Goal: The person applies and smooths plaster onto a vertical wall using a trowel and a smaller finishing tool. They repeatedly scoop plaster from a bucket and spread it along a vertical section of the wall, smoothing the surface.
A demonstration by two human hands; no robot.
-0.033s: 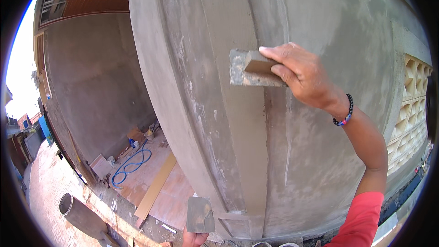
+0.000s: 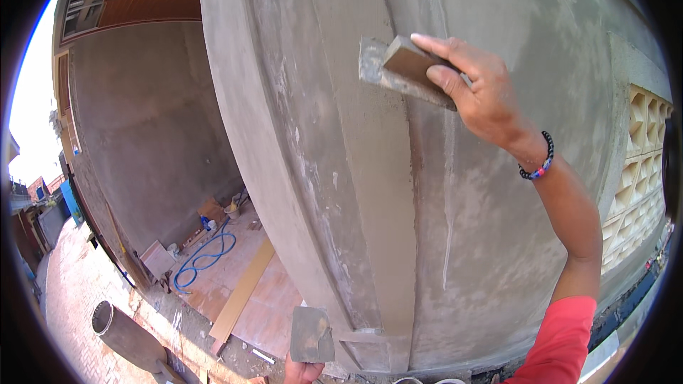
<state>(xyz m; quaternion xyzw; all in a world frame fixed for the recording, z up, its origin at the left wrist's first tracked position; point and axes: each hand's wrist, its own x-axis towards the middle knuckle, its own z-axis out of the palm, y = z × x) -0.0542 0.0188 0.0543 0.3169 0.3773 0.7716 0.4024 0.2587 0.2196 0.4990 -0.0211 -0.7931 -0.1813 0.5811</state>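
My right hand (image 2: 484,92) is raised and shut on a small rectangular wooden float (image 2: 398,67), whose mortar-smeared face is pressed flat against a raised vertical band of fresh grey plaster (image 2: 377,213) on the wall. A beaded bracelet (image 2: 535,163) sits on that wrist above a red sleeve (image 2: 562,341). At the bottom edge, my left hand (image 2: 302,371) grips a flat square trowel blade (image 2: 311,334) that is coated in grey mortar and held upright near the foot of the wall.
Far below on the ground lie a coiled blue hose (image 2: 203,259), a long wooden plank (image 2: 242,291), a small bucket (image 2: 231,208) and a dark cylinder (image 2: 124,338). A patterned block screen (image 2: 640,163) adjoins the wall on the right.
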